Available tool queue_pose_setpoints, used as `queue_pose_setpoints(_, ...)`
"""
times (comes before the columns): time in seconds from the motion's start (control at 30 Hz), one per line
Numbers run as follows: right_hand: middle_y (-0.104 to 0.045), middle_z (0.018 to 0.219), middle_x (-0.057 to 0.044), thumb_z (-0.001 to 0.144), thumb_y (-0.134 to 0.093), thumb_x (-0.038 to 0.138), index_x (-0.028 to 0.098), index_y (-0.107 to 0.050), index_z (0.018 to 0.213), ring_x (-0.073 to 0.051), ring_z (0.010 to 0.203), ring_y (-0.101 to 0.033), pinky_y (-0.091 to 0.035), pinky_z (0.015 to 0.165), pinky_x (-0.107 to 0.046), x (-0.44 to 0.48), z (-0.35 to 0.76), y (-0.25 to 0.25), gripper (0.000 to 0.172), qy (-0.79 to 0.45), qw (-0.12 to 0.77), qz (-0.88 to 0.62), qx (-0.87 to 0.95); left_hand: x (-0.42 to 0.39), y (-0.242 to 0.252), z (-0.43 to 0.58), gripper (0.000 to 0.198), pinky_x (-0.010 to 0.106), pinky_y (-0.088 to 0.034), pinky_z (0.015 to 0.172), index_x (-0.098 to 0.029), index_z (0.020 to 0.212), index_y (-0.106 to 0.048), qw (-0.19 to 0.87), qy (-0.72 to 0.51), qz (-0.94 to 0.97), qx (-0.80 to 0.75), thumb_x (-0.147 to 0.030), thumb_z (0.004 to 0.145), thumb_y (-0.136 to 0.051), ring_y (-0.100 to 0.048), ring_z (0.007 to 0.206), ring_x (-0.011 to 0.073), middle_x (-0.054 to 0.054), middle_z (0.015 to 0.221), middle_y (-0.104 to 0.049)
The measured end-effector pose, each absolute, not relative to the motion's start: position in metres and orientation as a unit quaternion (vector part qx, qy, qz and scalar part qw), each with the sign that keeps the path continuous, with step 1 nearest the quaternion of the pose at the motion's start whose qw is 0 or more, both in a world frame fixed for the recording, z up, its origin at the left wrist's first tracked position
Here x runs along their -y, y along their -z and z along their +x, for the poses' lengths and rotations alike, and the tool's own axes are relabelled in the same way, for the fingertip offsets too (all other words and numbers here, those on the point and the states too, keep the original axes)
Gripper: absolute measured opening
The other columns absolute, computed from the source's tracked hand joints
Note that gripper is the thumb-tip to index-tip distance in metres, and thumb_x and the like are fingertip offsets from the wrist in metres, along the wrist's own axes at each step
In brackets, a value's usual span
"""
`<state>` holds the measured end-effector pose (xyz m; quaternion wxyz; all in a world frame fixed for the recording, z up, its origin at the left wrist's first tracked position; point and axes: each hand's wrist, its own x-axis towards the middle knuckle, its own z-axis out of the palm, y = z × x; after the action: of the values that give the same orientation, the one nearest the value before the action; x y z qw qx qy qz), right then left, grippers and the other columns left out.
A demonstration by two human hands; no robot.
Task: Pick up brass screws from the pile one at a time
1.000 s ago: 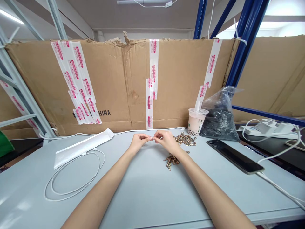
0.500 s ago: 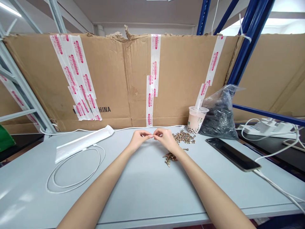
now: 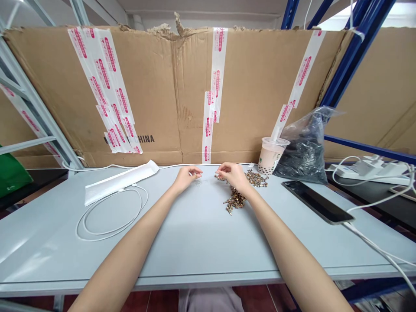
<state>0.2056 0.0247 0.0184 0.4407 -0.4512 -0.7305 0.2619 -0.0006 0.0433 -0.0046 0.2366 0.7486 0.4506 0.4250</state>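
My left hand (image 3: 186,177) hovers low over the grey table (image 3: 195,242), fingers curled into a pinch on something too small to name. A hand's width to its right, my right hand (image 3: 231,174) pinches a small brass screw at the edge of the far pile of brass screws (image 3: 255,178). A second, smaller heap of screws (image 3: 234,201) lies just below my right wrist. The two hands are apart.
A milk tea cup (image 3: 270,155) and a plastic bag of dark parts (image 3: 303,149) stand at the back right. A phone (image 3: 316,207) on a cable lies right. A white coiled cable (image 3: 110,213) and white packet (image 3: 121,182) lie left. Taped cardboard (image 3: 162,95) walls the back.
The hands, which met fingertip to fingertip at the table's middle, have parted. My right hand moved right to the screw pile. The view tilted down.
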Motion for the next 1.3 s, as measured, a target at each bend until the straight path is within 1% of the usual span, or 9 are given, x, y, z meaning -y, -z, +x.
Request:
queue_pose_setpoints(0.2, -0.067, 0.067, -0.005, 0.064, -0.064, 0.025, 0.015, -0.065, 0.068, -0.015, 0.064, -0.062, -0.048, 0.065, -0.027, -0.033, 0.225, -0.022, 0.011, -0.235, 0.483, -0.49, 0.687, -0.041, 0.01, -0.001, 0.026, 0.031, -0.041, 0.083, -0.021, 0.091, -0.068, 0.167, -0.347, 0.812, -0.438, -0.036, 0.07, -0.061, -0.055, 0.093, 0.0204, 0.005, 0.099, -0.065)
queue_pose_setpoints(0.37, -0.068, 0.077, -0.008, 0.061, -0.068, 0.033, 0.014, -0.065, 0.075, -0.018, 0.075, -0.062, -0.049, 0.073, -0.031, -0.048, 0.247, -0.024, 0.024, -0.242, 0.596, -0.479, 0.597, -0.033, 0.013, 0.006, 0.036, 0.036, -0.032, 0.099, -0.025, 0.106, -0.063, 0.124, -0.283, 0.869, -0.387, -0.041, 0.074, -0.057, -0.046, 0.114, 0.0236, 0.006, 0.121, -0.055)
queue_pose_setpoints(0.5, -0.065, 0.079, -0.007, 0.069, -0.06, 0.038, 0.014, -0.062, 0.082, -0.015, 0.073, -0.061, -0.051, 0.071, -0.029, -0.057, 0.265, -0.026, 0.027, -0.253, 0.661, -0.446, 0.547, -0.032, 0.023, 0.01, 0.036, 0.036, -0.031, 0.101, -0.025, 0.109, -0.062, 0.137, -0.24, 0.885, -0.375, -0.039, 0.077, -0.054, -0.044, 0.119, 0.0238, 0.005, 0.126, -0.052)
queue_pose_setpoints(0.63, -0.061, 0.079, -0.005, 0.076, -0.05, 0.034, 0.015, -0.061, 0.093, -0.01, 0.062, -0.057, -0.05, 0.065, -0.025, -0.06, 0.274, -0.026, 0.028, -0.23, 0.68, -0.467, 0.517, -0.038, 0.03, 0.009, 0.031, 0.033, -0.036, 0.098, -0.024, 0.107, -0.063, 0.159, -0.243, 0.883, -0.368, -0.031, 0.083, -0.044, -0.051, 0.113, 0.0203, 0.004, 0.121, -0.057)
queue_pose_setpoints(0.77, -0.06, 0.075, -0.003, 0.074, -0.052, 0.028, 0.014, -0.062, 0.088, -0.009, 0.058, -0.055, -0.05, 0.063, -0.025, -0.056, 0.264, -0.025, 0.022, -0.273, 0.657, -0.466, 0.526, -0.046, 0.031, 0.005, 0.028, 0.032, -0.041, 0.092, -0.021, 0.093, -0.069, 0.164, -0.259, 0.878, -0.369, -0.028, 0.082, -0.044, -0.059, 0.101, 0.0195, 0.006, 0.108, -0.065)
queue_pose_setpoints(0.9, -0.061, 0.071, -0.002, 0.07, -0.058, 0.031, 0.014, -0.064, 0.084, -0.01, 0.059, -0.058, -0.051, 0.067, -0.026, -0.047, 0.242, -0.022, 0.022, -0.356, 0.588, -0.426, 0.589, -0.046, 0.028, 0.004, 0.023, 0.032, -0.043, 0.086, -0.02, 0.084, -0.07, 0.176, -0.277, 0.865, -0.38, -0.029, 0.078, -0.05, -0.062, 0.091, 0.0204, 0.007, 0.097, -0.068)
queue_pose_setpoints(1.0, -0.063, 0.073, -0.003, 0.069, -0.061, 0.031, 0.014, -0.065, 0.084, -0.01, 0.061, -0.059, -0.05, 0.065, -0.026, -0.039, 0.223, -0.019, 0.023, -0.397, 0.539, -0.403, 0.624, -0.04, 0.021, 0.007, 0.022, 0.031, -0.044, 0.083, -0.02, 0.087, -0.07, 0.187, -0.308, 0.849, -0.387, -0.031, 0.076, -0.054, -0.061, 0.088, 0.0199, 0.007, 0.097, -0.067)
queue_pose_setpoints(1.13, -0.065, 0.076, -0.003, 0.068, -0.064, 0.031, 0.014, -0.066, 0.082, -0.01, 0.063, -0.06, -0.051, 0.066, -0.026, -0.028, 0.201, -0.015, 0.022, -0.462, 0.472, -0.354, 0.663, -0.031, 0.005, 0.014, 0.025, 0.03, -0.043, 0.08, -0.021, 0.094, -0.068, 0.162, -0.433, 0.789, -0.405, -0.034, 0.075, -0.057, -0.059, 0.085, 0.0183, 0.005, 0.097, -0.067)
queue_pose_setpoints(1.3, -0.065, 0.077, -0.003, 0.063, -0.069, 0.035, 0.015, -0.064, 0.078, -0.011, 0.065, -0.062, -0.052, 0.069, -0.029, -0.022, 0.191, -0.013, 0.026, -0.515, 0.458, -0.305, 0.657, -0.023, -0.009, 0.021, 0.021, 0.027, -0.042, 0.068, -0.02, 0.084, -0.07, 0.187, -0.502, 0.745, -0.397, -0.033, 0.072, -0.061, -0.058, 0.077, 0.0162, 0.005, 0.086, -0.067)
